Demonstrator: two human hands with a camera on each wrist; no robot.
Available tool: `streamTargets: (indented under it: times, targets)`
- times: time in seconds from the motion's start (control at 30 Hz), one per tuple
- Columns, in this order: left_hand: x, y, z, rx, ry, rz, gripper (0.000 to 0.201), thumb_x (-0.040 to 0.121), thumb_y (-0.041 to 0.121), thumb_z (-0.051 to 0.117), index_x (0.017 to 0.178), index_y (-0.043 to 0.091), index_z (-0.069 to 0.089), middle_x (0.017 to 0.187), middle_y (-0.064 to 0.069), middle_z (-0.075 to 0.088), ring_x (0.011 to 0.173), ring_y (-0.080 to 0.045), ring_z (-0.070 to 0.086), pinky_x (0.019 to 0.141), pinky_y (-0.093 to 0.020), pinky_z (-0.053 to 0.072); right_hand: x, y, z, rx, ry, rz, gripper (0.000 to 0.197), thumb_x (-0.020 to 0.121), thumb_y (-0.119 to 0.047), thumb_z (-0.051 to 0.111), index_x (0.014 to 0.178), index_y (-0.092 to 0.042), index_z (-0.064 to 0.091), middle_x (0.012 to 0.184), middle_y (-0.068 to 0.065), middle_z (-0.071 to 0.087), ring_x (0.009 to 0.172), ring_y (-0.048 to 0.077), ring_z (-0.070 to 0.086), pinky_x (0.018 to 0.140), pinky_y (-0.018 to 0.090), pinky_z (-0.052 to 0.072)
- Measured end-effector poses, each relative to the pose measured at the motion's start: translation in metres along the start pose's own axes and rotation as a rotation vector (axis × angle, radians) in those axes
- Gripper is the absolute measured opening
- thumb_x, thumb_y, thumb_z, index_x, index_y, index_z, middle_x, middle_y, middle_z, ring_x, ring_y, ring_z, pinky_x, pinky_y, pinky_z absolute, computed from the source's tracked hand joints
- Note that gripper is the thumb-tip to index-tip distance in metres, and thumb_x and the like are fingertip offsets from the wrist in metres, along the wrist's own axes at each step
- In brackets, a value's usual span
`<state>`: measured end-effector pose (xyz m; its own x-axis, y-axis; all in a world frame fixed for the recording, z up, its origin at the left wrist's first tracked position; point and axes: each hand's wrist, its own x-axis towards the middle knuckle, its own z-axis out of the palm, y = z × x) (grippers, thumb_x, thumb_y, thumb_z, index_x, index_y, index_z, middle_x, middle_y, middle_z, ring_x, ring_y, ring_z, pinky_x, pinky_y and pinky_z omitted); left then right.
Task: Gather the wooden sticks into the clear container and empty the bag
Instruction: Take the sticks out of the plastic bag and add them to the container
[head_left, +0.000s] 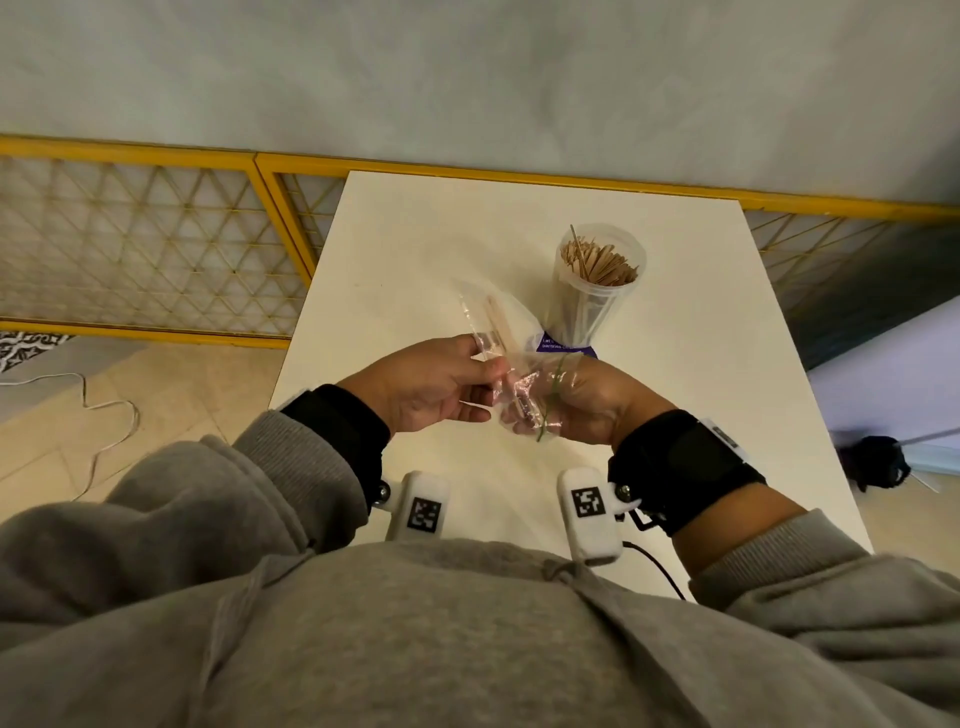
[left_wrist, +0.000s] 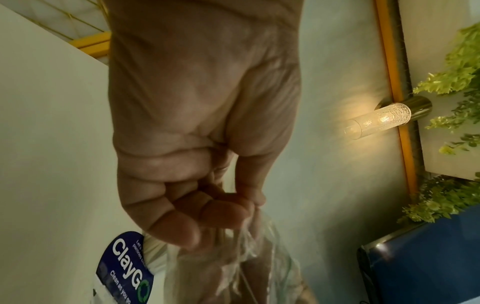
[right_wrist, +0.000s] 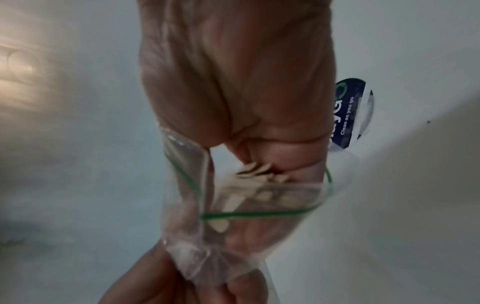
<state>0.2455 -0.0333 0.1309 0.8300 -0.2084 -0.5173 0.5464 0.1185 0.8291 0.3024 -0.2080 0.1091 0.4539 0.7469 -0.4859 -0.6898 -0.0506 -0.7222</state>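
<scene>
A clear zip bag (head_left: 501, 358) with a green seal line hangs between both hands above the white table (head_left: 415, 234). My left hand (head_left: 488, 374) pinches the bag's bunched plastic (left_wrist: 257, 242) between thumb and fingers (left_wrist: 228, 211). The fingers of my right hand (head_left: 540, 410) are inside the bag's mouth (right_wrist: 259, 215) and pinch the ends of a few wooden sticks (right_wrist: 257, 172). One stick (head_left: 500, 322) shows through the bag's far end. Behind the hands stands the clear container (head_left: 597, 280), upright and holding several wooden sticks (head_left: 605, 262).
A blue round sticker (head_left: 563, 345) lies on the table under the container and shows as well in the left wrist view (left_wrist: 124, 265). A yellow-framed lattice railing (head_left: 156, 244) runs behind the table. A white cable (head_left: 104, 410) lies on the floor at the left.
</scene>
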Motion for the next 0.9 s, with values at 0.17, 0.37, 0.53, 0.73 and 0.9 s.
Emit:
streamTargets:
  times: [0.17, 0.37, 0.53, 0.73, 0.9]
  targets:
    - [0.002, 0.002, -0.012, -0.015, 0.075, 0.033, 0.008, 0.092, 0.017, 0.057, 0.098, 0.021, 0.057, 0.073, 0.004, 0.056, 0.065, -0.009, 0.056, 0.065, -0.026, 0.049, -0.002, -0.002, -0.012, -0.142, 0.108, 0.013, 0.022, 0.092, 0.001, 0.049, 0.082, -0.011, 0.065, 0.068, 0.004, 0.057, 0.052, 0.017, 0.056, 0.047, 0.023, 0.045]
    - [0.005, 0.001, -0.001, 0.047, -0.035, -0.008, 0.009, 0.093, 0.012, 0.053, 0.098, 0.017, 0.059, 0.065, 0.009, 0.061, 0.061, -0.006, 0.054, 0.058, -0.02, 0.049, 0.003, -0.001, -0.005, -0.104, 0.015, -0.02, 0.022, 0.089, 0.007, 0.051, 0.093, -0.008, 0.066, 0.075, 0.009, 0.065, 0.062, 0.021, 0.063, 0.05, 0.026, 0.05]
    - [0.006, 0.002, -0.019, -0.02, 0.08, 0.001, 0.052, 0.091, 0.01, 0.056, 0.14, 0.017, 0.04, 0.067, 0.007, 0.057, 0.06, -0.006, 0.055, 0.057, -0.021, 0.048, 0.001, 0.0, -0.018, -0.07, 0.052, 0.02, 0.014, 0.072, -0.004, 0.067, 0.084, -0.011, 0.066, 0.072, 0.004, 0.059, 0.055, 0.018, 0.055, 0.051, 0.026, 0.045]
    - [0.006, -0.002, -0.01, 0.071, -0.053, -0.082, 0.051, 0.089, 0.007, 0.058, 0.135, 0.02, 0.04, 0.063, 0.005, 0.06, 0.061, -0.009, 0.055, 0.057, -0.023, 0.048, 0.002, 0.001, -0.012, -0.146, 0.017, 0.066, 0.008, 0.089, -0.004, 0.056, 0.089, -0.011, 0.061, 0.071, 0.008, 0.055, 0.056, 0.018, 0.057, 0.055, 0.027, 0.047]
    - [0.015, 0.003, -0.035, -0.076, 0.279, -0.013, 0.048, 0.083, 0.047, 0.063, 0.121, 0.02, 0.054, 0.09, -0.001, 0.066, 0.072, -0.013, 0.061, 0.063, -0.026, 0.047, 0.002, -0.001, -0.022, -0.409, 0.074, 0.14, 0.021, 0.093, 0.005, 0.045, 0.088, -0.01, 0.059, 0.062, 0.004, 0.051, 0.045, 0.013, 0.049, 0.042, 0.021, 0.041]
